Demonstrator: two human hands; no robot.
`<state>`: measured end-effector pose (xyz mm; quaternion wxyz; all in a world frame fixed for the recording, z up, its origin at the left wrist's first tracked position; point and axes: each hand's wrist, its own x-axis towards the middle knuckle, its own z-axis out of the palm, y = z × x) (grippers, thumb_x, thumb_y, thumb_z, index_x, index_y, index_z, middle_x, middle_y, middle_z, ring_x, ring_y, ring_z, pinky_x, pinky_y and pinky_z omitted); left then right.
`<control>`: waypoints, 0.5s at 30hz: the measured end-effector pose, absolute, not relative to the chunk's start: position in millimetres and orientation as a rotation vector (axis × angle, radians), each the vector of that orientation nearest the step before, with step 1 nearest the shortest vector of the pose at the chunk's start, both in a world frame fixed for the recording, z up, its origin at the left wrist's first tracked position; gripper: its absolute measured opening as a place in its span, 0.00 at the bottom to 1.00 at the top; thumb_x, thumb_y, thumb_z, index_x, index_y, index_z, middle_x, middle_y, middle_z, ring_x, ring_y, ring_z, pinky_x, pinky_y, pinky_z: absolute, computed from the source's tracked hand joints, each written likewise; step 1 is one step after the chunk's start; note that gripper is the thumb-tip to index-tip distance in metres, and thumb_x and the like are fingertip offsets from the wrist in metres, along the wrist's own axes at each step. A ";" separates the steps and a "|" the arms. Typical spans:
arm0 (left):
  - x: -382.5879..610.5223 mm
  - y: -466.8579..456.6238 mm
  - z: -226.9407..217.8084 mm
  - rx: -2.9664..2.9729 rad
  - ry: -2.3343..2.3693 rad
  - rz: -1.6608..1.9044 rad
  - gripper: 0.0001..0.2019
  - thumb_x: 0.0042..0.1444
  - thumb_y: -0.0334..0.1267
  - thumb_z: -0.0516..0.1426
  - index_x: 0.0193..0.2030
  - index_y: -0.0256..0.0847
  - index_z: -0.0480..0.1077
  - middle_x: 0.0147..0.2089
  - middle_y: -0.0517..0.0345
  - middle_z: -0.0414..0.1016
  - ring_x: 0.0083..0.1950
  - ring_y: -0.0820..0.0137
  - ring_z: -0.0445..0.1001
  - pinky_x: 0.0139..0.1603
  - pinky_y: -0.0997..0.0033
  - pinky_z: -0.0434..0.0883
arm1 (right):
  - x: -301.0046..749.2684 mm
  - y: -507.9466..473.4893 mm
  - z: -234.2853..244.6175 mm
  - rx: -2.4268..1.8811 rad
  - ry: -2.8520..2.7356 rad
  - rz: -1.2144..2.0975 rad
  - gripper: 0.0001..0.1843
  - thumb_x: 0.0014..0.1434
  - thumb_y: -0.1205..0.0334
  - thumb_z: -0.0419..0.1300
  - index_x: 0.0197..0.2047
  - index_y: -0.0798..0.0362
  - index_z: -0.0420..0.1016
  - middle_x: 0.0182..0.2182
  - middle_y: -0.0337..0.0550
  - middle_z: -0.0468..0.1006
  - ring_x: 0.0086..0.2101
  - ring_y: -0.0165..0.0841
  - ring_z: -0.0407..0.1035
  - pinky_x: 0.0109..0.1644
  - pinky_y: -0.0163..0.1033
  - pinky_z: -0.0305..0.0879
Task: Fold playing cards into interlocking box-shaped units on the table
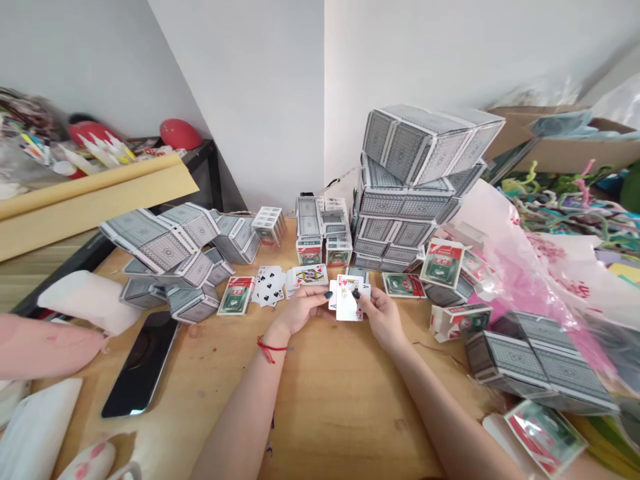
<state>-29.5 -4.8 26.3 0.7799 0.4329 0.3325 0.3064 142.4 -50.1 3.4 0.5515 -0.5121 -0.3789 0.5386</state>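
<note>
Between my hands is a red king playing card (345, 310), face up, with ace cards (333, 303) partly showing behind it. My right hand (386, 320) pinches the cards from the right, its thumb lying on the king's face. From the left, my left hand (304, 310) closes its thumb and fingers at the edge of the cards. Just beyond my left hand lies a face-up stack with a queen (310, 275) on top. A fanned pile of spades (269, 285) sits to its left, beside a green and red card box (237, 296).
Blocks built of grey-backed cards stand at the left (150, 240) and in a tall tower (400, 193) at the right. A black phone (140, 363) rests at left. Card boxes (443, 261) and pink plastic wrap (530, 233) crowd the right side.
</note>
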 end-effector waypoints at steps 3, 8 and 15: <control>-31.2 -5.6 26.5 0.927 0.680 0.607 0.13 0.47 0.40 0.58 0.37 0.34 0.73 0.35 0.49 0.74 0.37 0.64 0.72 0.35 0.63 0.70 | 143.4 -50.0 3.4 -1.206 -0.899 1.257 0.16 0.47 0.48 0.60 0.31 0.54 0.68 0.27 0.42 0.76 0.27 0.33 0.69 0.28 0.36 0.65; -30.9 -6.4 26.3 0.947 0.654 0.582 0.13 0.49 0.40 0.57 0.39 0.34 0.73 0.36 0.49 0.75 0.40 0.64 0.72 0.40 0.62 0.69 | 144.1 -50.3 0.3 -1.191 -0.905 1.240 0.16 0.48 0.49 0.60 0.34 0.54 0.68 0.26 0.42 0.76 0.26 0.34 0.69 0.25 0.36 0.63; -29.3 -7.1 23.0 0.932 0.668 0.606 0.13 0.48 0.40 0.58 0.39 0.36 0.73 0.38 0.51 0.76 0.42 0.65 0.72 0.47 0.60 0.66 | 142.6 -50.3 -1.0 -1.180 -0.904 1.224 0.15 0.50 0.51 0.59 0.35 0.53 0.68 0.27 0.41 0.75 0.26 0.32 0.68 0.27 0.35 0.64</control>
